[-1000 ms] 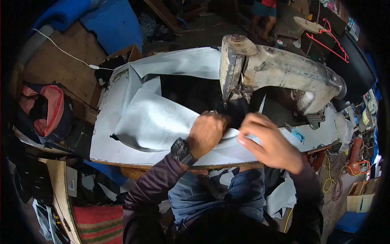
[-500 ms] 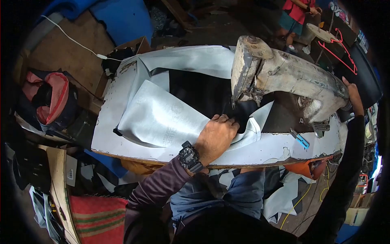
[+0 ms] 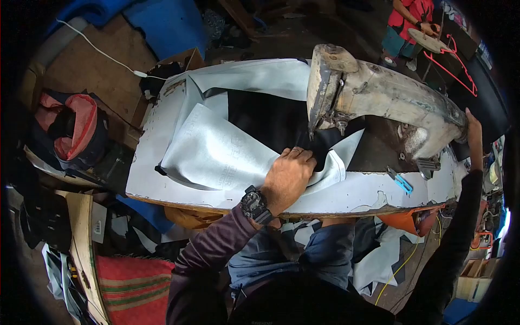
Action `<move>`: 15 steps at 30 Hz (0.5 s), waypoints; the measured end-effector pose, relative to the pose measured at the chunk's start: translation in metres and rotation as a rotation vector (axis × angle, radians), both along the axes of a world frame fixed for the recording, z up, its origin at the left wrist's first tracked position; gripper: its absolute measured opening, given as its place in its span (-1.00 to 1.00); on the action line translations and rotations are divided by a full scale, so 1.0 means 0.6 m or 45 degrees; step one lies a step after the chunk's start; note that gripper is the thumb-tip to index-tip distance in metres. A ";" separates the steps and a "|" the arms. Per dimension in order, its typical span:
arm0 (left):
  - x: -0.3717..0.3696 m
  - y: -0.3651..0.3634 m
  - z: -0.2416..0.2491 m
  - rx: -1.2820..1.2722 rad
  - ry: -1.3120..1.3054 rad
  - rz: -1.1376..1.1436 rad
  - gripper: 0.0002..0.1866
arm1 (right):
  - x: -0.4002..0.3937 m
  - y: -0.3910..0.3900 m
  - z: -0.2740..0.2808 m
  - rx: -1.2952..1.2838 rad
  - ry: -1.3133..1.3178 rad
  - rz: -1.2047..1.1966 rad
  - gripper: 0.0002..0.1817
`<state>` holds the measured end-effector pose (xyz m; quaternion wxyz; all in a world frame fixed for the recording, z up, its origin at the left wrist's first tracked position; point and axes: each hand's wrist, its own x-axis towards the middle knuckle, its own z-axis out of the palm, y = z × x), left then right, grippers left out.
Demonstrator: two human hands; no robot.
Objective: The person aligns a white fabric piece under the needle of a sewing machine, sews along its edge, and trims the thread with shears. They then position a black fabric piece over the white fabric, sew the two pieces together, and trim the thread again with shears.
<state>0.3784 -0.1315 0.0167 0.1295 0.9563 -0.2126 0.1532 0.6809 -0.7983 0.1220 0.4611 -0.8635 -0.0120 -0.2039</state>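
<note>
My left hand [image 3: 290,176] is closed on the near edge of a black sheet with a light grey, faintly printed backing [image 3: 211,146]. Its curled fingers are just in front of the needle area of an old, worn sewing machine [image 3: 390,92]. The sheet's black side [image 3: 265,116] lies under the machine head, and its grey edges fold up around it. My right hand [image 3: 474,135] is at the machine's right end, wrapped around the handwheel [image 3: 461,138], which is partly hidden. Blue thread snips [image 3: 401,183] lie on the white table [image 3: 346,203], right of the sheet.
A pink-lined dark bag [image 3: 76,127] stands at the left, near a cardboard box [image 3: 189,58]. A red hanger [image 3: 455,67] hangs at the upper right, close to another person [image 3: 411,21]. Grey scraps [image 3: 376,260] and a yellow cord [image 3: 398,271] lie below the table.
The view has shifted slightly. My right hand has moved a little at the handwheel, while my left hand stays on the sheet. The other person in the background has shifted position.
</note>
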 end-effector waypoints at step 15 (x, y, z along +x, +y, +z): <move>0.082 0.107 0.006 0.283 -0.140 0.352 -0.80 | -0.307 0.228 -0.113 -0.068 -0.653 -0.294 -0.72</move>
